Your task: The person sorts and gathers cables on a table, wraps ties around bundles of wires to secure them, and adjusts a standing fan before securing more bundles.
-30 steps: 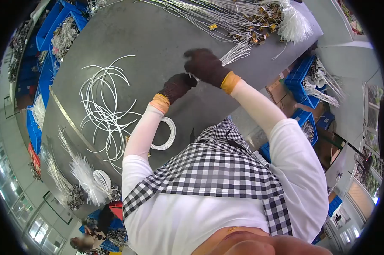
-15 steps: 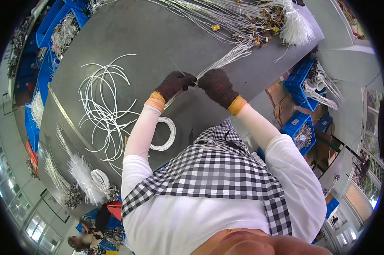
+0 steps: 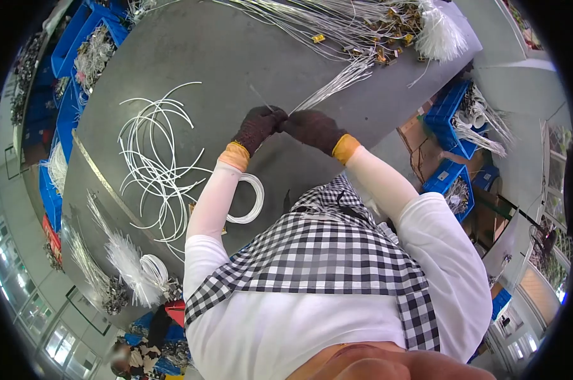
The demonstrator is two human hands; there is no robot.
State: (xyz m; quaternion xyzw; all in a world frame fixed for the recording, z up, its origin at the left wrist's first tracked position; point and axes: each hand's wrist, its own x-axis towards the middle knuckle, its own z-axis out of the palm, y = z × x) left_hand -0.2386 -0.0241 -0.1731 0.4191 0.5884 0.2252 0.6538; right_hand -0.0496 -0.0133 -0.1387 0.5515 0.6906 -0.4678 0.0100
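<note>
Both of my hands wear dark knit gloves with orange-yellow cuffs and meet over the grey table (image 3: 229, 69). My left hand (image 3: 259, 128) is closed, fingers pinched, at the near end of a bundle of thin white wires (image 3: 337, 82). My right hand (image 3: 311, 131) is closed beside it, fingertips touching the left ones, and covers part of the bundle. A thin pale strand (image 3: 259, 96) sticks up from my left fingers. From my hands the bundle runs up and right, towards a pile of wires with small brass-coloured ends (image 3: 388, 44). The gloves hide the exact grip.
Loose white cables (image 3: 156, 171) lie in loops to the left, with a coiled white cable (image 3: 256, 201) nearer me. Wire bundles (image 3: 131, 263) lie at the lower left. Blue bins (image 3: 448, 126) stand right of the table, others (image 3: 68, 120) left. Another person (image 3: 131, 361) is at the lower left.
My hands have come together, the right one moving left and turning over the wires. The wire stretch seen below my left hand earlier is hidden now.
</note>
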